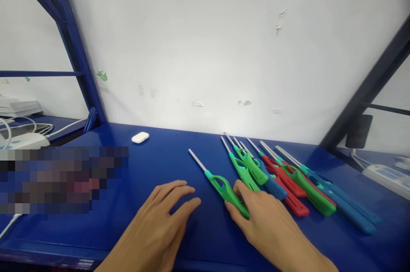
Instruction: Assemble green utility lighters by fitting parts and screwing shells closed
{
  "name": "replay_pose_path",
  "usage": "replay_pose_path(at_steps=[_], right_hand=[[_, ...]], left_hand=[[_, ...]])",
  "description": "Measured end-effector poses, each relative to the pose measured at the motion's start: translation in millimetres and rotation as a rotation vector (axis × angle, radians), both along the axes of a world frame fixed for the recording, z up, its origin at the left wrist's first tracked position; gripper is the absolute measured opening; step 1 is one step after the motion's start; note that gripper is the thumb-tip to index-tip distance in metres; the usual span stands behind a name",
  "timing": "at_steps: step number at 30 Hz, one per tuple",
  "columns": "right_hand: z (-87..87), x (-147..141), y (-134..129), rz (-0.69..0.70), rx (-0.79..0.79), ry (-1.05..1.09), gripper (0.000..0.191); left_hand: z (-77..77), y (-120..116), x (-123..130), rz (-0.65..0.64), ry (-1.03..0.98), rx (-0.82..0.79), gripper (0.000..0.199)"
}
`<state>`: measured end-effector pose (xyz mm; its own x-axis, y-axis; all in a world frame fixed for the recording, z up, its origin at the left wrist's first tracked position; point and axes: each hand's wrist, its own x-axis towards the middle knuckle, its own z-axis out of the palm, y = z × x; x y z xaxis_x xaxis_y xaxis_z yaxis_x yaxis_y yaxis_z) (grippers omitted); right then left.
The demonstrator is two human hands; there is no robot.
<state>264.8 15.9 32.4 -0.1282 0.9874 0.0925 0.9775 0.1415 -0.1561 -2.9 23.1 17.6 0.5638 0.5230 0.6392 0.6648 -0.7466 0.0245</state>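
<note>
One green plastic lighter (pixel 224 187), long and slim with a bare metal nozzle tube and a looped trigger handle, lies apart from the rest on the smooth blue shelf (pixel 166 165), its handle end under the thumb and forefinger of the right hand (pixel 272 225), which pinches it loosely. Flat and open, the left hand (pixel 160 225) rests palm-down just beside it. More lighters (pixel 288 178) in green, red and blue lie bunched to the right, overlapping. Farther back, a glossy white earbud case (pixel 140 137) sits near the scuffed white wall (pixel 224 50).
</note>
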Motion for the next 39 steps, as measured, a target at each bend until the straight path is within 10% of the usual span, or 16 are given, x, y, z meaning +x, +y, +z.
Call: replay_pose_path(at_steps=[11, 24, 32, 39], right_hand=[[4.3, 19, -25, 0.588, 0.432, 0.003, 0.024], [-6.3, 17, -16, 0.533, 0.38, 0.231, 0.028], [-0.8, 22, -19, 0.686, 0.49, 0.125, 0.024], [2.5, 7, -27, 0.719, 0.698, 0.025, 0.03]], left_hand=[[11.0, -10, 1, -0.041, 0.137, 0.155, 0.044], [3.3, 1, -19, -0.023, 0.231, 0.165, 0.044], [2.8, -13, -25, -0.095, 0.217, -0.276, 0.024], [-4.4, -16, -53, -0.036, 0.147, -0.336, 0.029]])
